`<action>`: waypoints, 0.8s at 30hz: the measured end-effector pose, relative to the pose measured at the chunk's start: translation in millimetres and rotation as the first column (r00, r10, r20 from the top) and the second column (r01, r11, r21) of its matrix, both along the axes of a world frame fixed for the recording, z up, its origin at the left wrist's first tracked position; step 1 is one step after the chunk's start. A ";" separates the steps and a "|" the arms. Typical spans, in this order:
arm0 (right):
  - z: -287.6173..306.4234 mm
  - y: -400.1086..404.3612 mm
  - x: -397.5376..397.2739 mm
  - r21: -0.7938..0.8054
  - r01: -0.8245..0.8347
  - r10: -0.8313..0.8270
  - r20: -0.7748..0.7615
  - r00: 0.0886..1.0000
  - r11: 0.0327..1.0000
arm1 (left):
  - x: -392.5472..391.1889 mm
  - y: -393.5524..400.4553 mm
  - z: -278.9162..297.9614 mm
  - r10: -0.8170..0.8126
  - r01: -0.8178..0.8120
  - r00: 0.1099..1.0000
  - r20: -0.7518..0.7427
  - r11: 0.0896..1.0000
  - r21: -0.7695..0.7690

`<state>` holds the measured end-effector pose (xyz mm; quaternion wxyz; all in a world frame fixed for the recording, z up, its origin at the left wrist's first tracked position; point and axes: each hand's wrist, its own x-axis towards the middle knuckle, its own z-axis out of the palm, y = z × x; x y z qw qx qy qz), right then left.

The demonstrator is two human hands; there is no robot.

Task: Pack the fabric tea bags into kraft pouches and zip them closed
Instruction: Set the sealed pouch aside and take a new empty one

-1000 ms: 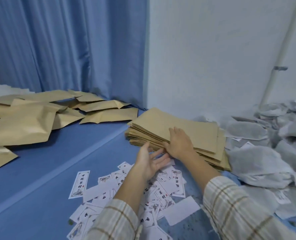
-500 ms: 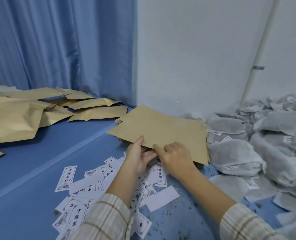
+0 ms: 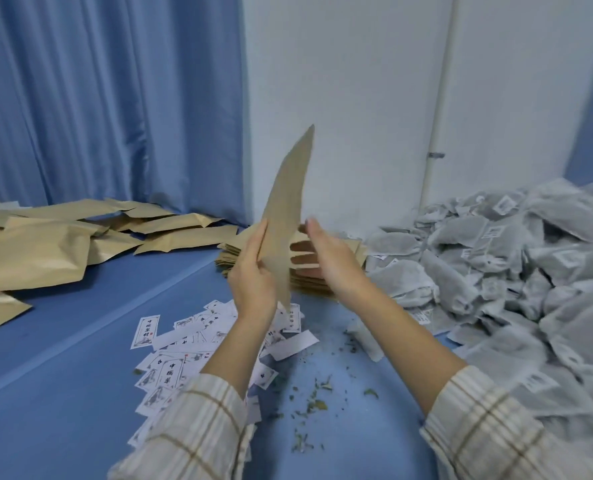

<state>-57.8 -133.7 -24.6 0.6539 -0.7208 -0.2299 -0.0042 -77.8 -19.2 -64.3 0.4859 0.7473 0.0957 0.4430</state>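
My left hand [image 3: 253,278] grips a flat empty kraft pouch [image 3: 286,216] by its lower edge and holds it upright, edge-on to the camera. Just right of the pouch, my right hand [image 3: 326,258] is blurred, its fingers spread and straight, their tips near the pouch's side. Behind both hands lies the stack of empty kraft pouches [image 3: 323,282]. A large heap of grey fabric tea bags [image 3: 517,271] fills the right side. Filled kraft pouches [image 3: 45,251] lie scattered at the left.
Small printed paper labels [image 3: 180,348] are strewn on the blue surface [image 3: 63,393] under my forearms. Loose tea crumbs [image 3: 312,403] lie in front of them. A blue curtain [image 3: 97,98] and a white wall with a pipe [image 3: 440,109] stand behind.
The top pouch has come off the stack and swung upright in my left hand. My right hand has left the pouch's edge and spread beside it. The view has shifted right.
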 end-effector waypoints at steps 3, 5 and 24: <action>24.9 -16.7 -10.0 0.443 -0.082 0.185 -0.193 0.964 0.893 | -20.7 -2.5 5.0 0.113 -0.110 0.994 0.014 0.929 0.352; 25.6 -30.4 -17.0 0.511 -0.014 0.151 -0.227 0.962 0.859 | -32.8 -1.1 1.8 0.133 -0.126 0.991 0.018 0.875 0.467; -91.6 -74.0 -28.0 0.310 0.158 -0.003 -0.446 0.895 0.937 | -26.7 -90.0 -49.7 -0.192 0.218 0.899 -0.394 0.976 0.022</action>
